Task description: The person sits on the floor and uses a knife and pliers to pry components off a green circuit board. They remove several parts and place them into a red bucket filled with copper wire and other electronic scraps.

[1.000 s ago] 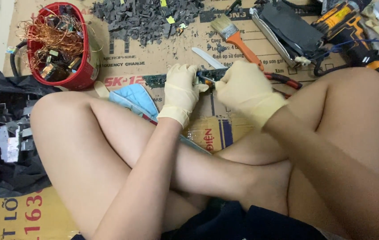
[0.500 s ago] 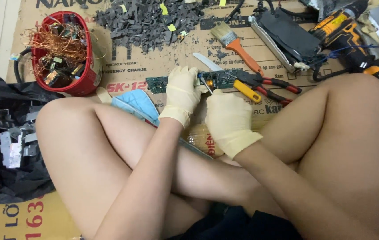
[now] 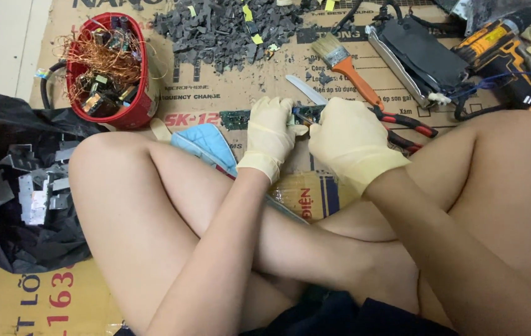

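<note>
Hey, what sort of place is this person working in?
Probably an informal floor workshop for taking apart old electronics. Flattened cardboard serves as the work surface, a red basket holds copper wire and parts, and both gloved hands, left hand and right hand, work on a green circuit board.

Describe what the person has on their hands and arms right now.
Both the left hand and the right hand wear thin, pale cream rubber gloves that fit loosely and wrinkle at the cuffs, ending just past the wrists. Above the cuffs both forearms are bare: no sleeves, watch or bands show.
</note>
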